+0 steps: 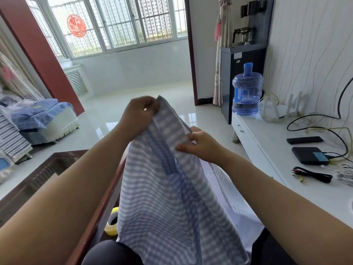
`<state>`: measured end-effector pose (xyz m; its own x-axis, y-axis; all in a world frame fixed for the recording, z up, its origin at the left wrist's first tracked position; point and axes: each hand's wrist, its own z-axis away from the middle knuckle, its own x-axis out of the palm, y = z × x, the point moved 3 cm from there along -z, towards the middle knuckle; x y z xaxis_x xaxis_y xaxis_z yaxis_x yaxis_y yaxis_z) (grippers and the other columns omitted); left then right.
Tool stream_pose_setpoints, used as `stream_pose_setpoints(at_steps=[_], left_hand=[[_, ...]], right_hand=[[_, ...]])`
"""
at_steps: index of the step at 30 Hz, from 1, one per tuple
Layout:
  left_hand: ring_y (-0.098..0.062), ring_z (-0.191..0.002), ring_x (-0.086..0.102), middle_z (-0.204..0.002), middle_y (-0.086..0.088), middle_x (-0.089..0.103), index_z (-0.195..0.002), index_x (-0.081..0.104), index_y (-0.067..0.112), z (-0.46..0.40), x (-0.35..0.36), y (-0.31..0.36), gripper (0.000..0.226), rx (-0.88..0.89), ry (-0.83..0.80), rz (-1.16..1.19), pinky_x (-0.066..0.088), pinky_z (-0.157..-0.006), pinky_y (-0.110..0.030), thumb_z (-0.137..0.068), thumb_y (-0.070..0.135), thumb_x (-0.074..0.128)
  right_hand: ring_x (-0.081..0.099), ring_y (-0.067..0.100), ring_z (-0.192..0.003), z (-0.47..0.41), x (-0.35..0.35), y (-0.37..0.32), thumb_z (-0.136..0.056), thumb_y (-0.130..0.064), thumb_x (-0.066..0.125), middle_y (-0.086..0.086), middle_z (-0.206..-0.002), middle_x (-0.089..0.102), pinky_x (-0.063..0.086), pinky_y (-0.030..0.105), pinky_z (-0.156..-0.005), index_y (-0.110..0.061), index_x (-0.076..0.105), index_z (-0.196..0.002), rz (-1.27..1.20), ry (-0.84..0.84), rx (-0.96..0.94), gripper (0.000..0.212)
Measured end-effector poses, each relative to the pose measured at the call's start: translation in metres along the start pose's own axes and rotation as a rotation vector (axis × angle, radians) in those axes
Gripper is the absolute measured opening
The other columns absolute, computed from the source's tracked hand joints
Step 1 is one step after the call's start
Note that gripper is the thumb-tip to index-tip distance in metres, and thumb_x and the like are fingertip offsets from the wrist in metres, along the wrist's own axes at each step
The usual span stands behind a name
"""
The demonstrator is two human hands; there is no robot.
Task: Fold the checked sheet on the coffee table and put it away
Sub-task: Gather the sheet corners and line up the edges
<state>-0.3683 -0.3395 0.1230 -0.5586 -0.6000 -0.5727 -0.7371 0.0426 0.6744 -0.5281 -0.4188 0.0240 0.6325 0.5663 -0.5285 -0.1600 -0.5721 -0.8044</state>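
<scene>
Dark trousers [110, 253] at the bottom edge, knees I think, though it's hard to be sure with the checked sheet [164, 197] draped right over them. It's blue and white and hangs from both hands, held up in the air, with its lower part spilling down past the edge of the dark wood worktop [57, 169] on the left. White TV cabinet [298, 161] runs along the right, with a blue water jug [247, 92] at its far end, plus a black box [310, 155] and cables. Left hand [139, 115] has its fingers curled tight, pinching the sheet's top corner. Right hand [202, 145] sits lower, gripping the sheet's edge between thumb and fingers. Yellow tape roll [112, 222] sits on the worktop, just beside the cloth.
</scene>
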Motion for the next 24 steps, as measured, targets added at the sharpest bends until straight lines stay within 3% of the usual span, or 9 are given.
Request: stream_pose_setpoints(at_steps=[3,9,13,17,21,24], left_hand=[[0.002,-0.048,0.041,-0.061,0.010,0.050,-0.075,0.062,0.014,0.002,0.003,0.000,0.023,0.037,0.032,-0.050,0.032,-0.049,-0.012,-0.095,0.024,0.057],[-0.007,-0.072,0.053,-0.080,0.002,0.065,-0.083,0.068,0.012,0.003,0.003,0.004,0.024,0.090,0.149,-0.036,0.037,-0.061,-0.007,-0.095,0.029,0.057],[-0.007,-0.076,0.055,-0.080,0.007,0.064,-0.086,0.070,0.014,0.002,-0.001,0.005,0.019,0.102,0.189,-0.044,0.036,-0.064,-0.004,-0.094,0.026,0.058],[-0.011,-0.077,0.055,-0.081,0.005,0.064,-0.087,0.070,0.013,-0.001,-0.013,-0.012,0.024,0.076,0.286,-0.073,0.037,-0.064,-0.009,-0.096,0.030,0.054],[-0.014,-0.076,0.054,-0.081,0.001,0.064,-0.089,0.069,0.010,-0.006,-0.028,-0.032,0.031,0.039,0.377,-0.069,0.040,-0.067,-0.023,-0.097,0.035,0.051],[-0.012,-0.077,0.054,-0.083,0.002,0.064,-0.091,0.068,0.011,-0.008,-0.036,-0.045,0.030,-0.005,0.418,-0.071,0.038,-0.066,-0.022,-0.097,0.035,0.051]], right_hand=[[0.054,0.018,-0.092,0.005,-0.002,0.009,-0.086,-0.044,0.063,-0.001,-0.101,0.049,0.048,0.029,-0.084,-0.003,0.067,-0.097,0.248,0.042,-0.005,0.043],[0.054,0.022,-0.093,0.018,-0.001,0.047,-0.090,-0.042,0.060,0.000,-0.101,0.045,0.042,0.028,-0.078,-0.009,0.068,-0.105,0.478,0.007,0.179,0.037],[0.051,0.019,-0.090,0.025,0.009,0.084,-0.091,-0.041,0.058,-0.001,-0.098,0.043,0.036,0.026,-0.076,-0.011,0.068,-0.096,0.356,-0.038,0.288,0.032],[0.048,0.016,-0.084,0.029,0.011,0.090,-0.096,-0.038,0.051,-0.005,-0.091,0.039,0.037,0.027,-0.079,-0.024,0.049,-0.064,0.268,-0.010,0.281,0.035],[0.051,0.018,-0.076,0.035,0.009,0.095,-0.096,-0.036,0.051,-0.002,-0.082,0.049,0.036,0.026,-0.070,-0.011,0.059,-0.075,0.268,0.202,0.212,0.033],[0.051,0.016,-0.070,0.041,0.016,0.093,-0.096,-0.034,0.053,-0.002,-0.077,0.054,0.035,0.023,-0.062,-0.009,0.062,-0.081,0.245,0.316,0.139,0.031]])
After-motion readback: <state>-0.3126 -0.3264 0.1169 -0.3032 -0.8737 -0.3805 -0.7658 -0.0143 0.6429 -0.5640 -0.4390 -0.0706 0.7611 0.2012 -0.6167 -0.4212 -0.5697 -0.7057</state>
